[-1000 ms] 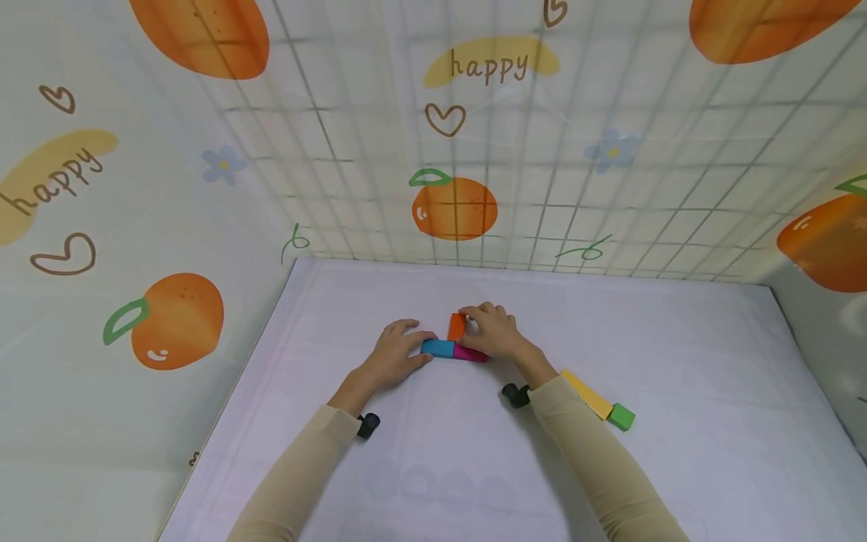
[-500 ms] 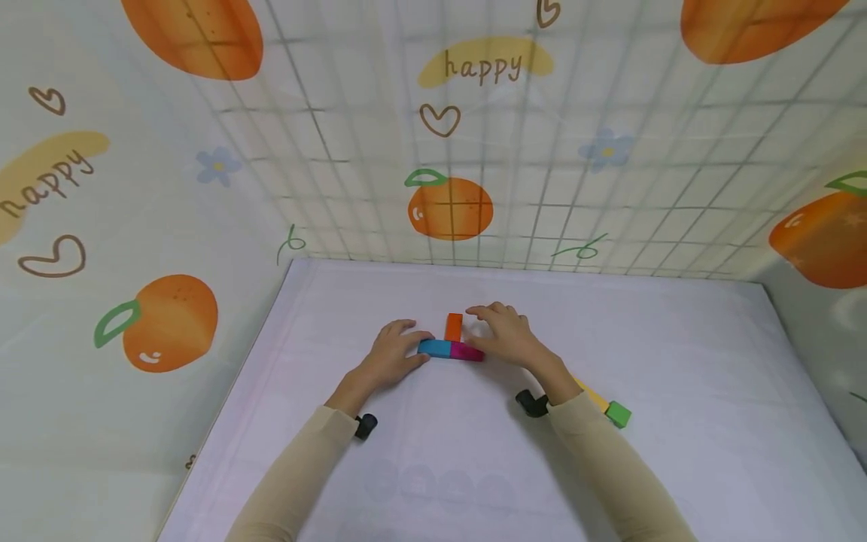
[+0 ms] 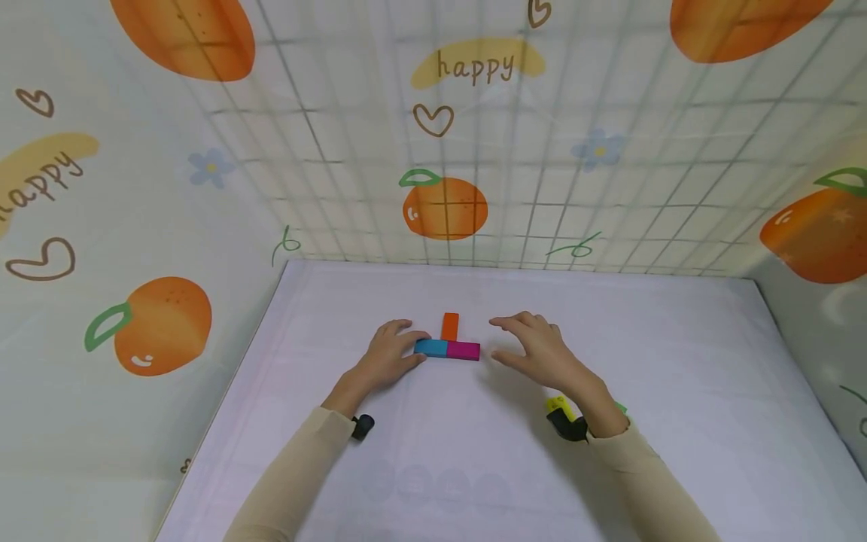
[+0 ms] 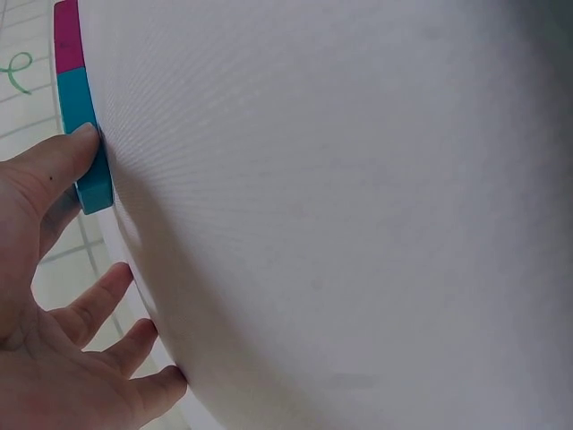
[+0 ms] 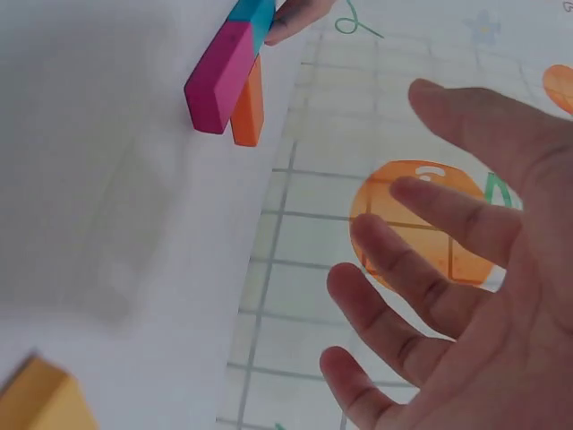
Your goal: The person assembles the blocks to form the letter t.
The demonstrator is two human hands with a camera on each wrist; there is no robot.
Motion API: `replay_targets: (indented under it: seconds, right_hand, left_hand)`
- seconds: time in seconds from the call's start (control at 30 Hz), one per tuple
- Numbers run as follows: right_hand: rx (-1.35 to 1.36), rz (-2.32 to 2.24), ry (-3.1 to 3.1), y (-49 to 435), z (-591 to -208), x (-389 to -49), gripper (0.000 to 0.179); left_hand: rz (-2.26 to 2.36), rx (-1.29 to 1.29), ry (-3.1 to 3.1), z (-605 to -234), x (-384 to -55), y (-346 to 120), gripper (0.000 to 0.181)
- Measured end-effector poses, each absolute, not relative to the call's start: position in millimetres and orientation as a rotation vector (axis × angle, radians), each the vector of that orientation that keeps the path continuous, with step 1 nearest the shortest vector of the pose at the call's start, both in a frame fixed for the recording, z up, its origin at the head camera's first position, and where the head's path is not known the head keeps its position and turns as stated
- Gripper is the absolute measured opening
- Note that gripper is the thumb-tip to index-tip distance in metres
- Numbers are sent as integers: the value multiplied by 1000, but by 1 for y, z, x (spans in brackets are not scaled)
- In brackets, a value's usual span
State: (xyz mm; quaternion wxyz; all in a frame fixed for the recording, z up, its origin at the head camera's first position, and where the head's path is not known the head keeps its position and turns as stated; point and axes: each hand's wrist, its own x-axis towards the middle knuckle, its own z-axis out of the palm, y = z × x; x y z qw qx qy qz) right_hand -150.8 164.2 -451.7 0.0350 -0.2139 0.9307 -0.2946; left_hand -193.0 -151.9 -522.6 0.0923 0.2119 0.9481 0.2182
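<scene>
The blue block (image 3: pixel 430 348) lies end to end with the magenta block (image 3: pixel 463 351), in one row on the white table. My left hand (image 3: pixel 387 357) pinches the blue block near its left end, thumb (image 4: pixel 67 161) on the near side and forefinger behind. Touching the far side of the row, close to where the two blocks meet, the orange block (image 3: pixel 450 327) points away from me. My right hand (image 3: pixel 542 352) is off to the right of the magenta block, fingers spread and holding nothing, as the right wrist view also shows.
Beneath my right wrist lies a yellow block (image 3: pixel 559 406), partly covered by the black wrist camera (image 3: pixel 567 427). A corner of a green block (image 3: pixel 621 407) shows beside that wrist. A printed curtain (image 3: pixel 447 256) rises along the table's far edge.
My right hand has let go of the orange block and drawn back to the right, covering more of the yellow and green blocks. The left hand stays on the blue block.
</scene>
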Motion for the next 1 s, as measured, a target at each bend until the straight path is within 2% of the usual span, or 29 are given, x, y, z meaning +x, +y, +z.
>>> replay_targets:
  seconds: [0.63,1.0]
  right_hand:
    - [-810,-1088,2846,222,-460,-104,52]
    - [-856,-1048,2721,268,-465,-102,59]
  left_hand:
    - [630,623,2814,-523,-193,-152,40]
    - [631,612,2819,-523,-193,-152,40]
